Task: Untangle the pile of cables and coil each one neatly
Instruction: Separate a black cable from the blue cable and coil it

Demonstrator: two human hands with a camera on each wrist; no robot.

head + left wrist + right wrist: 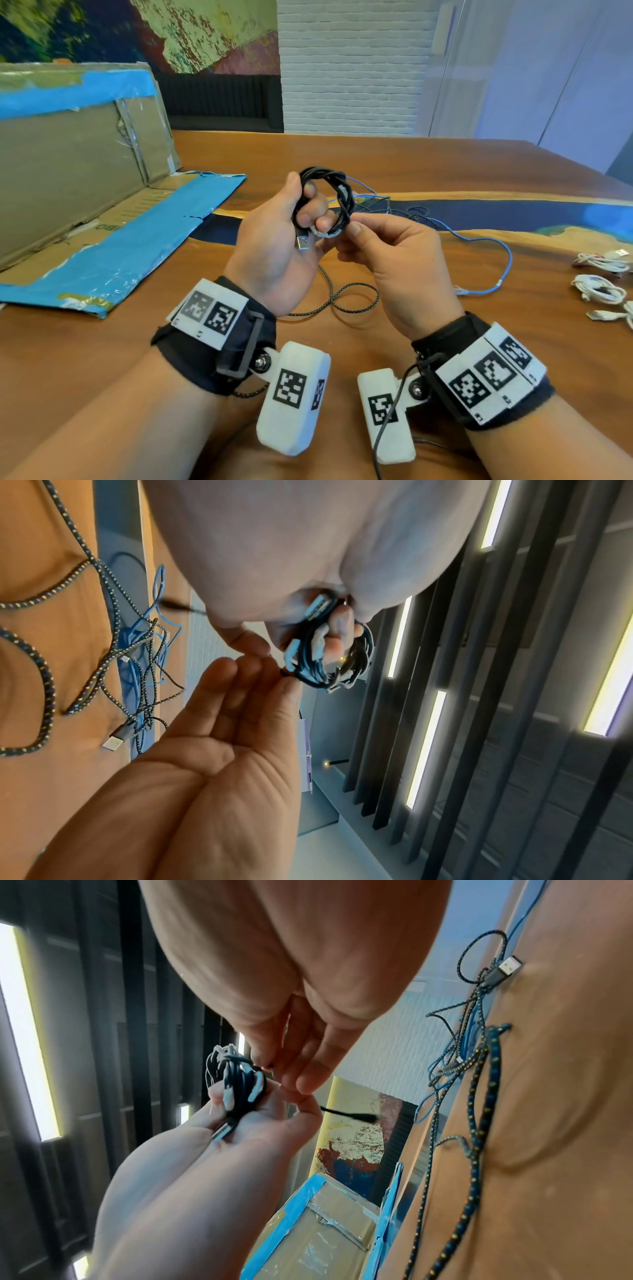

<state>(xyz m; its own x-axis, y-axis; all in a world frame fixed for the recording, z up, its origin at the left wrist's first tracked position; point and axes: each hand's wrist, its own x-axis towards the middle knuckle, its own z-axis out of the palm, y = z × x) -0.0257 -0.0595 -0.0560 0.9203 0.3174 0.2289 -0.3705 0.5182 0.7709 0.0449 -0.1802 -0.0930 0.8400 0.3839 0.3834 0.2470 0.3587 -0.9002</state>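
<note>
A black cable (337, 192) wound into a small coil is held above the table. My left hand (305, 202) grips the coil, fingers through the loop and thumb on top, and a silver USB plug (303, 242) pokes out below. My right hand (352, 236) pinches a strand at the coil's right edge. The left wrist view shows the coil (329, 653) in the left fingers (342, 631), with the right hand (240, 696) touching it. In the right wrist view the right fingertips (298, 1074) meet the coil (240, 1080) and a loose black end (352, 1114) sticks out.
On the wooden table (445, 164) lie a loose braided black-and-yellow cable (356, 291) and a blue cable (479, 240), tangled together behind my hands. Coiled white cables (599, 287) sit at the right edge. A cardboard box with blue tape (85, 205) lies open on the left.
</note>
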